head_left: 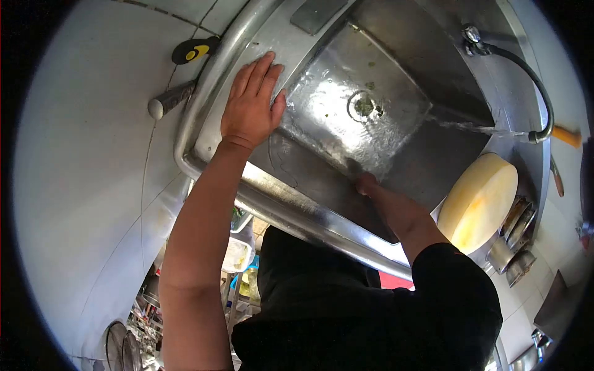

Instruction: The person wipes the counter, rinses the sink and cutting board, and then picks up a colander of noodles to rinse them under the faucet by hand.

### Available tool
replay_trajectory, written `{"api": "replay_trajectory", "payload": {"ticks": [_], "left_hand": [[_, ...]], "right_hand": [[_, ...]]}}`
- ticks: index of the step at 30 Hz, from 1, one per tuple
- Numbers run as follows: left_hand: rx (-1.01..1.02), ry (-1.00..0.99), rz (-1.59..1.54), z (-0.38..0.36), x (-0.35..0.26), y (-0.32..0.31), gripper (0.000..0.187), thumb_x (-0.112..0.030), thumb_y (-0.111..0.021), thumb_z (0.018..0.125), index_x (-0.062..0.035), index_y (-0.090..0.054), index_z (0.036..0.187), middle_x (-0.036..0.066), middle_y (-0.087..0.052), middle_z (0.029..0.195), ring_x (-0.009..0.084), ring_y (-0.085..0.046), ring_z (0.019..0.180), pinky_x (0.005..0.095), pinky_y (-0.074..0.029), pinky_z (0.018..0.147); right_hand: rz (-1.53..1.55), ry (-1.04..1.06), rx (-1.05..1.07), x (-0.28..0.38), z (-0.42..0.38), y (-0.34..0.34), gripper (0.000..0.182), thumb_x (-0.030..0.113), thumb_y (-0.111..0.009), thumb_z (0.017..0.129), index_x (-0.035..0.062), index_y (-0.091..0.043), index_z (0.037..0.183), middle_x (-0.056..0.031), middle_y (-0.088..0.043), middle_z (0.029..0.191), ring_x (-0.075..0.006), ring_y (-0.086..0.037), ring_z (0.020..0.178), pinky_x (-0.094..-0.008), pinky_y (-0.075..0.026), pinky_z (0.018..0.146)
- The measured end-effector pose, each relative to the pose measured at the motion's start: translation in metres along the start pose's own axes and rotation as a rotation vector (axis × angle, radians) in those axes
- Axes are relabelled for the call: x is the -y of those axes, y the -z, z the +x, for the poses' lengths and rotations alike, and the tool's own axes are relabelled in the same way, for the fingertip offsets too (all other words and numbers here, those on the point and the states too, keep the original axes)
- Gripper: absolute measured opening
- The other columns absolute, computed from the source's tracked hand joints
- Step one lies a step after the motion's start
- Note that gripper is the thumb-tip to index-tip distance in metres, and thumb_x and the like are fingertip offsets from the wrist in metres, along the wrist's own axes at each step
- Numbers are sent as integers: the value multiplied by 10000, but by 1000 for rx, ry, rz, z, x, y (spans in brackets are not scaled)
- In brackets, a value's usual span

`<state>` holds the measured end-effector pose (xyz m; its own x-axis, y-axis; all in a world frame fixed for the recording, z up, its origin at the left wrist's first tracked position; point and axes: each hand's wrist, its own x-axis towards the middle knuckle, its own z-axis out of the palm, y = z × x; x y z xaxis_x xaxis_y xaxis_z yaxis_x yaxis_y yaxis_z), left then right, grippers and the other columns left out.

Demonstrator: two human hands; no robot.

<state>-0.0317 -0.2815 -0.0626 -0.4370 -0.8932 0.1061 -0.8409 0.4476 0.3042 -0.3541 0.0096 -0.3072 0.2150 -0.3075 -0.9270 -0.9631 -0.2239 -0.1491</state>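
Black shirt [371, 315] cloth fills the bottom of the view, with the person's two bare forearms reaching out over a steel sink [315, 65]. Shallow water ripples brightly across its floor, around a round drain [365, 105] with greenish bits in it. The right hand [366, 183] is down inside the sink, low by the near wall. Its fingers are mostly hidden; whether it grips the dark, blurred patch just beyond it, I cannot tell. The left hand [253, 102] holds nothing: it lies palm down on the flat steel ledge left of the basin, fingers stretched out and thumb a little apart.

Water [473, 127] streams into the sink from the end of a black hose [537, 77], which curves from a metal tap [471, 36] on the far right side. A flat grey plate [317, 13] lies on the ledge at the top. To the right stands a thick, round, pale yellow block [477, 204], tilted on its edge, and beside it several metal pans [521, 222]. An orange handle [566, 136] sticks out near the hose end.

On the left, a pipe [170, 101] and a black-and-yellow disc [195, 51] show against the tiled wall [93, 142]. Below the sink's front edge sits a white tub [237, 255].
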Motion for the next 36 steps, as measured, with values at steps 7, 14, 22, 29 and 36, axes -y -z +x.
{"api": "replay_trajectory", "payload": {"ticks": [7, 14, 22, 29, 36], "left_hand": [[-8, 5, 12, -1, 0, -2, 410, -220, -585, 889, -78, -521, 1268, 54, -427, 1423, 280, -409, 1288, 397, -347, 1094], [-77, -36, 6, -1, 6, -10, 409, -215, -602, 868, -101, -529, 1254, 45, -446, 1408, 272, -436, 1265, 392, -356, 1089], [-56, -30, -7, -2, 2, -6, 409, -217, -579, 886, -98, -511, 1272, 50, -433, 1426, 299, -439, 1265, 416, -362, 1089], [-72, -31, 38, -1, 2, -8, 412, -235, -561, 911, -125, -487, 1301, 18, -418, 1437, 271, -414, 1295, 393, -349, 1109], [-87, -20, 47, -6, 2, -8, 409, -221, -581, 900, -135, -498, 1291, 7, -419, 1431, 262, -423, 1287, 379, -375, 1087]], "right_hand": [[596, 418, -673, 132, 163, 126, 231, 246, -579, 766, 54, -692, 831, -198, -643, 850, -384, -628, 838, -485, -494, 762], [1124, 326, -576, 135, 115, 140, 194, 253, -634, 868, 67, -692, 867, -98, -672, 811, -195, -618, 755, -363, -485, 708], [531, -41, -412, 26, 27, 3, 270, 279, -557, 888, 57, -707, 918, -173, -688, 957, -350, -646, 947, -439, -500, 854], [-92, 282, 251, -7, -14, -14, 333, 265, -525, 867, 35, -667, 1062, -204, -647, 1117, -345, -594, 1103, -450, -470, 940], [978, 288, -314, 127, -86, 176, 343, 277, -421, 958, -24, -586, 942, -239, -619, 1042, -372, -589, 1002, -438, -447, 896]]}}
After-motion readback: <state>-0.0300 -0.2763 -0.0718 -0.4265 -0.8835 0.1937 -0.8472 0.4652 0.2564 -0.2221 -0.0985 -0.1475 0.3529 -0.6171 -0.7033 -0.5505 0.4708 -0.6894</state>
